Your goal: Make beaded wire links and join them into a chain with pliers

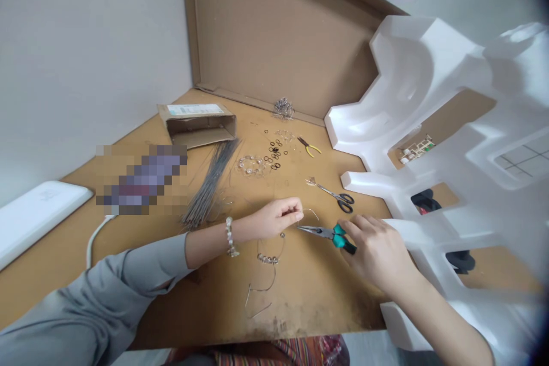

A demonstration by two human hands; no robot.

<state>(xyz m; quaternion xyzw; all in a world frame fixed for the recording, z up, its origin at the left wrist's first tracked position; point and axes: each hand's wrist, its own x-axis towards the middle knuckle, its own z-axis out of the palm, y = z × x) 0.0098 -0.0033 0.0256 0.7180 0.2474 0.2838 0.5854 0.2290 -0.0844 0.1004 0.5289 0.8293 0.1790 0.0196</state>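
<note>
My left hand (281, 217) is closed in a pinch on a thin wire (311, 213), whose curved end sticks out to the right of the fingertips. Below that hand, a length of wire with several clear beads (268, 259) on it hangs or lies over the table; its lower end is bent. My right hand (373, 246) grips needle-nose pliers (328, 233) with green and black handles. The plier tips reach just below my left fingertips, by the wire. Whether the jaws bite the wire is too small to tell.
On the table lie a bundle of grey wires (210, 189), a beaded ring (251, 166), dark small rings (275, 151), yellow-handled pliers (309, 147) and black scissors (338, 199). An open cardboard box (201, 128) stands behind. White foam packing (412, 80) borders the right.
</note>
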